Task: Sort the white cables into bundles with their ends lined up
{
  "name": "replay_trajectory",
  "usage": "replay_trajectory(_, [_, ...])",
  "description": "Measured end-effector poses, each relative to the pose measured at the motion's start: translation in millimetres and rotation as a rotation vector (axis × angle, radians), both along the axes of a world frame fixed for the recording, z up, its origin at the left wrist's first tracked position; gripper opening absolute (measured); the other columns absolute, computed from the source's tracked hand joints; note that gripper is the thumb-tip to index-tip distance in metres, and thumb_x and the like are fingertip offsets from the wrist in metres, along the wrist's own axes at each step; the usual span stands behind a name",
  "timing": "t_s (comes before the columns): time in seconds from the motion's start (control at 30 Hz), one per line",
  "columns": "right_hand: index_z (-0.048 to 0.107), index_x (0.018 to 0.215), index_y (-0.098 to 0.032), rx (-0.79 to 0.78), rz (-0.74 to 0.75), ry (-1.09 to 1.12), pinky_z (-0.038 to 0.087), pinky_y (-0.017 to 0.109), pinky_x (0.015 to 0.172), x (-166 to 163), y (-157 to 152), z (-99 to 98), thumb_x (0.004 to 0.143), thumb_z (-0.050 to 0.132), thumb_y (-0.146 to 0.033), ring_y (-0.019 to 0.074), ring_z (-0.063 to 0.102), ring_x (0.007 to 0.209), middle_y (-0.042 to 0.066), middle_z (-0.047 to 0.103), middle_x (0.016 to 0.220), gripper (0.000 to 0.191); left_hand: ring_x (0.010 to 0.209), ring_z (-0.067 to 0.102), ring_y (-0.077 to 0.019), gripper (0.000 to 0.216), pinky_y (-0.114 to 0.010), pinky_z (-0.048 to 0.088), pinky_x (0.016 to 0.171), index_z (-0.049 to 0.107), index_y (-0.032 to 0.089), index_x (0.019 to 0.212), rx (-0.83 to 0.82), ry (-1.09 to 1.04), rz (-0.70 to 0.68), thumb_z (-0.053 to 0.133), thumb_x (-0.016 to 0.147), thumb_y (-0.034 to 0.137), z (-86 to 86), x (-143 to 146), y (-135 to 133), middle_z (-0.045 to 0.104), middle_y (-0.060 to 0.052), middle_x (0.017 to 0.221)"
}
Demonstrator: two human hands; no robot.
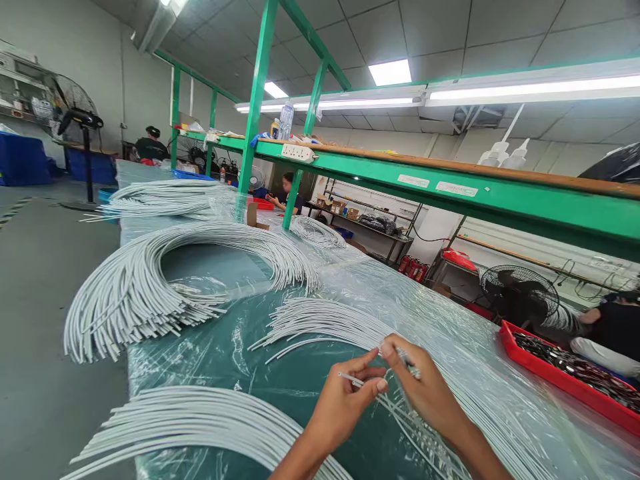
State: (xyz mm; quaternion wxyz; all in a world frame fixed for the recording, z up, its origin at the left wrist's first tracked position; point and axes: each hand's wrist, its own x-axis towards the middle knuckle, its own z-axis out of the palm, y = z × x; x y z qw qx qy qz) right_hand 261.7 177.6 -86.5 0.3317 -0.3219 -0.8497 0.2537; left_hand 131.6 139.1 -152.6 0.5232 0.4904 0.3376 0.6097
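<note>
Two bare hands work close together at the table's near edge. The left hand [345,403] is closed in a pinch, thumb and forefinger gripping the end of a thin white cable [350,379] that pokes out toward the left. The right hand [425,390], just beside it, is also closed, fingertips nipping a second cable [413,368] by its tip; what sits on that tip is too small to tell. More loose cables trail from under both hands toward the near edge. A fanned bundle [320,320] lies just beyond the hands, its cut ends pointing left. The table [300,373] is green and covered with crinkled clear film [400,293]. Near the left edge a big arc [150,280] of cables curves round, and a flatter sheaf [190,420] lies at the near left corner. Further along the table lie two more coils [165,197]. Off the right edge, a red tray [560,385] holds dark metal parts, with a fan [520,290] behind it and a seated person [615,327] beside it. A green shelf [450,180] runs overhead along the right side.
</note>
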Motion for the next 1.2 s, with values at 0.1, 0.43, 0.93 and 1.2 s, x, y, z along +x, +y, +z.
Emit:
replay_trajectory(0.1, [0.037, 0.06, -0.019, -0.005, -0.114, 0.185, 0.03, 0.022, 0.05, 5, 4, -6.1, 0.09, 0.034, -0.044, 0.0101, 0.038, 0.05, -0.005, 0.037, 0.054, 0.039, 0.088, 0.058, -0.0242, 0.055, -0.031, 0.045, 0.072, 0.055, 0.014, 0.118, -0.04, 0.113, 0.031, 0.064, 0.071, 0.042, -3.3, 0, 0, 0.067, -0.012, 0.099])
replay_trajectory(0.43, [0.06, 0.077, -0.021, -0.026, 0.173, -0.153, 0.039, 0.024, 0.07, -18, -19, 0.2, 0.086, 0.046, -0.028, 0.0153, 0.057, 0.074, -0.001, 0.062, 0.075, 0.018, 0.067, 0.053, -0.0158, 0.019, -0.024, 0.04, 0.062, 0.067, 0.015, 0.073, 0.217, 0.291, 0.092, 0.048, 0.073, 0.01, -2.8, 2, -2, 0.062, -0.002, 0.067])
replay_trajectory(0.93, [0.055, 0.082, -0.022, 0.165, 0.12, -0.335, 0.035, 0.023, 0.058, -10, -15, -13.5, 0.076, 0.051, -0.013, 0.0153, 0.057, 0.067, -0.001, 0.063, 0.076, 0.011, 0.124, 0.036, -0.0246, 0.055, -0.038, 0.032, 0.1, 0.04, 0.027, 0.13, -0.123, -0.124, 0.017, 0.037, 0.083, 0.056, 9.5, -3, -12, 0.04, -0.006, 0.137])
replay_trajectory(1.2, [0.043, 0.061, -0.019, 0.227, -0.095, -0.004, 0.036, 0.026, 0.059, 0, -1, -13.8, 0.09, 0.036, -0.031, 0.0144, 0.046, 0.063, 0.0, 0.044, 0.066, 0.032, 0.129, 0.03, -0.0216, 0.07, -0.036, 0.021, 0.106, 0.019, 0.029, 0.139, 0.052, -0.269, -0.266, 0.056, 0.078, 0.029, 4.4, -3, -4, 0.029, -0.004, 0.144])
